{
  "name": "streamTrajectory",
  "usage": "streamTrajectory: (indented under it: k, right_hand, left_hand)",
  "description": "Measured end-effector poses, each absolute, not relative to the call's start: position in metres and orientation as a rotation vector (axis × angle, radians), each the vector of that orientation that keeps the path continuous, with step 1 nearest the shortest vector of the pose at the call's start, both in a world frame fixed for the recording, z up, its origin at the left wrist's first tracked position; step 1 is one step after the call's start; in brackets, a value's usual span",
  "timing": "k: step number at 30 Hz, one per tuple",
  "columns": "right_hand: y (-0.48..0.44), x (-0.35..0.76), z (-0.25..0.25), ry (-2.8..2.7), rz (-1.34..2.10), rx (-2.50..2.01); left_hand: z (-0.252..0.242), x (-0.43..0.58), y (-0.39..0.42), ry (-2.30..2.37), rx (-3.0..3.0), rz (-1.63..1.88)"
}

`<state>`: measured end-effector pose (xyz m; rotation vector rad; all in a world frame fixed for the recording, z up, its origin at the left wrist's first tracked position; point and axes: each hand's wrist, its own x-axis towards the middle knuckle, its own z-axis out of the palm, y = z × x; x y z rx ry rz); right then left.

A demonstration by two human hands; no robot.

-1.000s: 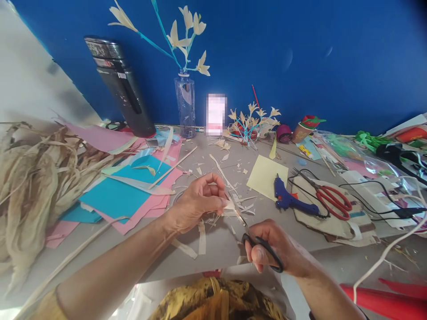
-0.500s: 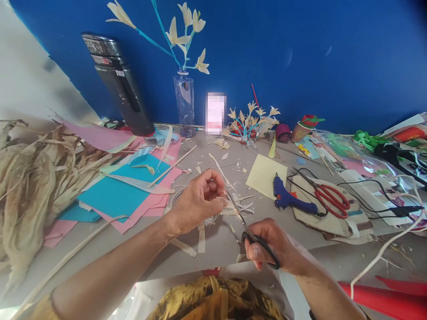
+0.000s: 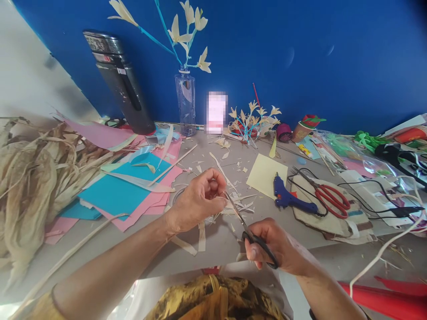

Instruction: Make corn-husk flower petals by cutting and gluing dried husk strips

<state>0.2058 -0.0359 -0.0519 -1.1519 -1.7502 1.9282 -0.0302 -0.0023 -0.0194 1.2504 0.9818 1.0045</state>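
Observation:
My right hand [image 3: 267, 242] is closed around the black handles of a pair of scissors [image 3: 237, 213], whose blades point up and left. The blade tips lie right at the fingertips of my left hand [image 3: 203, 195]. Those fingers are pinched together; whatever small piece they hold is too hidden to name. Beneath both hands, pale cut scraps and strips [image 3: 245, 205] are scattered over the grey table [image 3: 220, 253]. One pale strip [image 3: 202, 238] hangs down just below my left hand.
Dried husks [image 3: 33, 178] and blue paper [image 3: 115, 191] lie left. A dark flask [image 3: 116, 84] and a bottle [image 3: 185, 102] with pale flowers stand behind. Small blue-stemmed flowers [image 3: 248, 124] sit mid-back. Right are a blue glue gun [image 3: 293, 199], red-handled scissors [image 3: 333, 200] and cables.
Both hands and the scissors stay almost in the same place. The whole view has shifted very slightly.

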Motion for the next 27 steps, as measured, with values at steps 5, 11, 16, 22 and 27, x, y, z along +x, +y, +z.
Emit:
streamTrajectory:
  k: [5,11,16,22,27]
  right_hand:
    - [-0.037,0.205,-0.051,-1.713,1.883,-1.205]
    - [-0.037,0.203,-0.047,-1.682,1.817,-1.17]
    - [-0.037,0.203,-0.045,-1.673,1.808,-1.201]
    - [-0.038,0.2,-0.039,-1.669,1.816,-1.255]
    - [-0.037,0.2,-0.038,-1.636,1.872,-1.294]
  left_hand:
    - [-0.02,-0.032,0.0,0.904,1.113,1.04]
    - [-0.018,-0.035,0.001,0.84,0.912,0.977]
    - [-0.022,-0.033,0.0,0.874,0.954,0.947]
    - [-0.022,-0.032,0.0,0.87,0.877,0.947]
    - [-0.021,-0.033,0.001,0.862,0.872,0.938]
